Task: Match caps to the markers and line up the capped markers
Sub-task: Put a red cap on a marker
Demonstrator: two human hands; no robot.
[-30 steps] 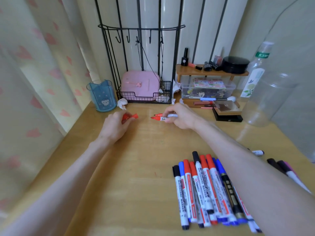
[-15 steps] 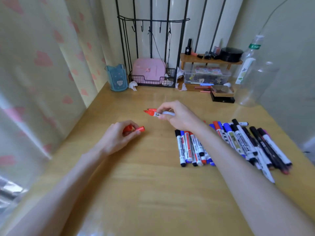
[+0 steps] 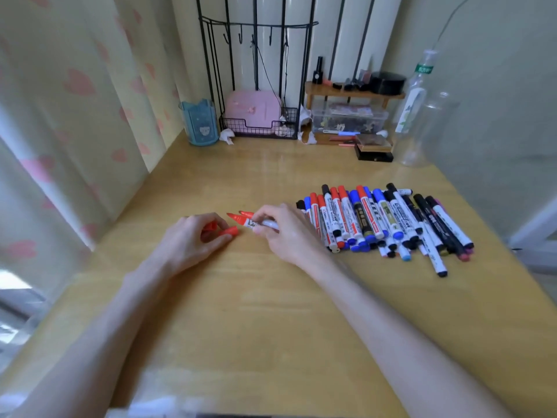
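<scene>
A pale wooden table (image 3: 271, 327) filled the lower frame, with a heart-printed curtain (image 3: 75, 116) along the left. At the far edge, in the upper middle, stood a blue pen cup (image 3: 199, 123), a black wire rack (image 3: 256, 70) holding a pink case (image 3: 252, 109), a small wooden shelf (image 3: 352, 92) and a clear bottle (image 3: 416, 116) at upper right.

Since a second earlier, both hands had drawn back from beside the rack to mid-table, just left of the pile of markers (image 3: 376, 221). The marker tips had also closed in on the caps.

The left hand (image 3: 190, 239) curled its fingers round two red caps (image 3: 228, 230), one poking out past the fingertips. The right hand (image 3: 283, 230) pinched two uncapped red markers (image 3: 250, 221), white-barrelled with orange-red nibs pointing left, just above that cap. The pile lay right of centre: capped red, blue and black markers side by side, caps mostly toward the far edge, the rightmost ones fanned out loosely.
</scene>
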